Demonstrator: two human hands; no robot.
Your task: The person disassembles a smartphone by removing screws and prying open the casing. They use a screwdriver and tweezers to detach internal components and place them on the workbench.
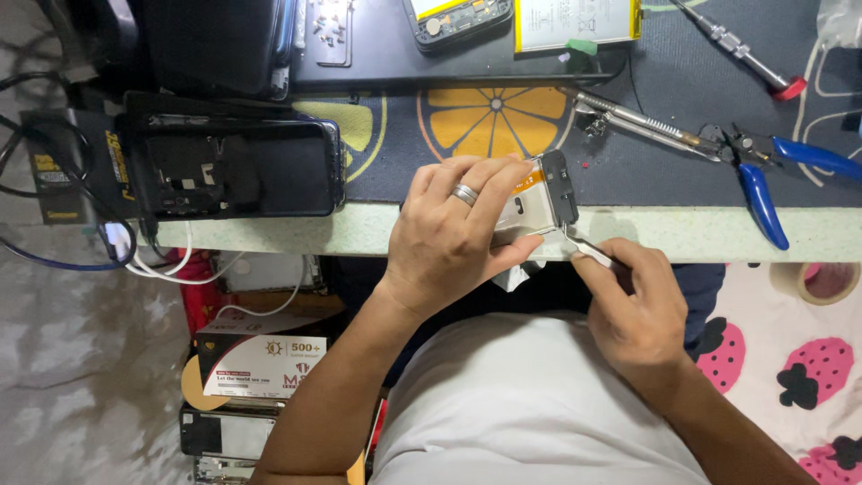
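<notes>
My left hand (453, 235), with a ring on one finger, grips a small opened phone body (546, 193) with a silver inside and a dark edge, held over the table's front edge (359, 229). My right hand (633, 310) pinches thin metal tweezers (588, 251), whose tip touches the lower edge of the phone body. A bit of white material sticks out below my left palm.
On the dark mat (664, 81) lie blue-handled pliers (763, 175), metal tweezers (628, 121), a red-tipped screwdriver (741, 49), a battery (575, 22), another phone (458, 20). A disassembled phone on a holder (233, 166) sits left. Cables, boxes (260, 364) and a tape roll (826, 280) lie below.
</notes>
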